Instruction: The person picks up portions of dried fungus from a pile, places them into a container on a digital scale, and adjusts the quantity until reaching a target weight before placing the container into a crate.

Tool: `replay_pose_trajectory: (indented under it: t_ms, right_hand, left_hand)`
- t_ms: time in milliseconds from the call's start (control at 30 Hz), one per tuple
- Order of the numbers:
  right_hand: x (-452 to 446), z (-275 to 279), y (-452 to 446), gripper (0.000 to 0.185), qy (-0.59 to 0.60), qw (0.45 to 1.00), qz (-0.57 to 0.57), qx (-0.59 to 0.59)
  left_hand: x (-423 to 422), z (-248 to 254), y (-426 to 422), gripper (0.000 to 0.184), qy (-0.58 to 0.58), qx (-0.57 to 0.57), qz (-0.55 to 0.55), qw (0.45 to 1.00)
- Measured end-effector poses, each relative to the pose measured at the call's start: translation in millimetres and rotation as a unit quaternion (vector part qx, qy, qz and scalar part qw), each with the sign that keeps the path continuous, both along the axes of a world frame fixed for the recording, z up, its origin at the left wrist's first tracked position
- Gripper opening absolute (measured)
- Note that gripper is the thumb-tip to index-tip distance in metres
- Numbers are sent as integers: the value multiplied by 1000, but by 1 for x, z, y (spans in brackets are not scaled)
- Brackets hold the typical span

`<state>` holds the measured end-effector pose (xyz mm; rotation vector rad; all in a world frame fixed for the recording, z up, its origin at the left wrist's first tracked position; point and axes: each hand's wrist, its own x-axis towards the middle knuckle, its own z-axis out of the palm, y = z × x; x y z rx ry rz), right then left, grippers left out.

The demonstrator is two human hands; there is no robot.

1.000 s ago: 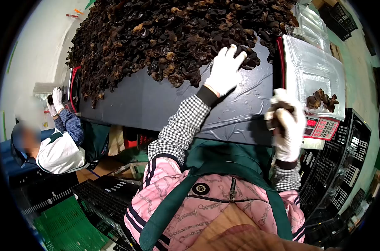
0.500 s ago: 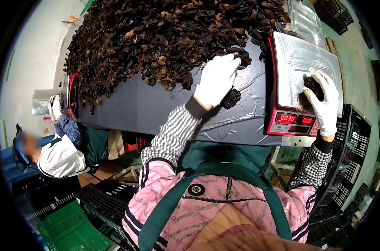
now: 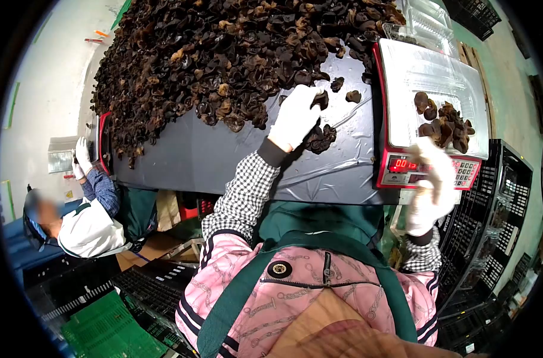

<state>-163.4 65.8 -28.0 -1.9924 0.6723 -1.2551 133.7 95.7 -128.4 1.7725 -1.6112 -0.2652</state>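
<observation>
My left hand (image 3: 295, 118), in a white glove, is over the grey table cover with its fingers curled onto a dark wood ear mushroom (image 3: 322, 100). Just below those fingers lies a small clump of wood ear mushrooms (image 3: 321, 139). My right hand (image 3: 434, 186), also gloved, is smeared by motion in front of the red scale (image 3: 376, 113), and its fingers cannot be made out. On the scale, a clear plastic tray (image 3: 416, 74) holds several brown wood ear mushrooms (image 3: 443, 128).
A large heap of wood ear mushrooms (image 3: 223, 59) covers the back of the table (image 3: 188, 149). Stacked clear trays (image 3: 426, 21) stand behind the scale. Black crates (image 3: 492, 221) are at the right. At the left, a co-worker (image 3: 92, 230) with gloved hands is beside another scale.
My right hand has left the tray and come down and left toward me, uncovering the mushrooms. My left hand has drawn back slightly from the loose pieces. The red digits have changed.
</observation>
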Motion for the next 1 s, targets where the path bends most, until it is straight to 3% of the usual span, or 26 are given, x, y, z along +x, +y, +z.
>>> replay_pose_trajectory:
  t_ms: [33,100,200,233,300,333,367,400,467,500,533,567,600,633,700,767,867,933,1000]
  right_hand:
    - [8,-5,14,43,35,997,37,51]
    - [43,-25,44,51,-98,923,92,360]
    - [63,-63,51,61,-233,676,195,672]
    - [70,-66,49,64,-291,595,238,710]
    - [86,-55,55,54,-412,502,138,748]
    - [83,-63,53,46,-406,492,116,761]
    - [82,-58,52,40,-355,528,85,767]
    - [72,-98,53,43,-444,443,203,752]
    - [64,-121,59,46,-443,446,214,748]
    - [67,-106,57,45,-393,491,174,757]
    - [71,-91,55,43,-337,531,135,766]
    - [71,-85,54,44,-318,544,139,764]
    - [70,-92,54,43,-331,525,172,765]
    - [68,-92,53,42,-344,508,200,764]
    - [63,-77,54,36,-318,548,201,747]
    - [55,-47,49,32,-277,632,200,696]
    - [33,-1,25,27,-225,781,139,566]
    - [11,24,-1,24,-192,886,54,419]
    - [-2,41,-30,23,-159,951,-66,256]
  left_hand:
    - [2,1,6,33,24,-13,4,1000]
    - [-10,29,21,31,107,-8,25,994]
    - [-41,66,44,33,143,4,-51,988]
    - [-49,74,51,35,131,20,-95,987]
    - [-65,70,58,38,118,42,-170,978]
    - [-69,69,61,39,89,80,-187,975]
    - [-72,70,63,39,59,118,-205,970]
    - [-72,77,58,36,48,135,-223,964]
    - [-52,68,41,27,-27,-18,-283,958]
    - [-41,61,26,25,-60,-75,-290,952]
    - [-32,51,11,23,-84,-77,-244,963]
    - [-33,36,-5,23,-6,-64,-119,991]
    - [-29,25,-23,25,-72,-70,-74,992]
    - [-26,25,-40,30,-108,-49,-81,990]
    - [-23,-2,-65,33,-153,-89,-105,979]
    - [-17,-17,-75,35,-157,-33,-146,976]
    - [-19,-8,-79,32,-123,-77,-95,985]
    - [-42,41,-64,34,-5,-144,-85,986]
    - [-67,77,-55,37,63,-172,-99,978]
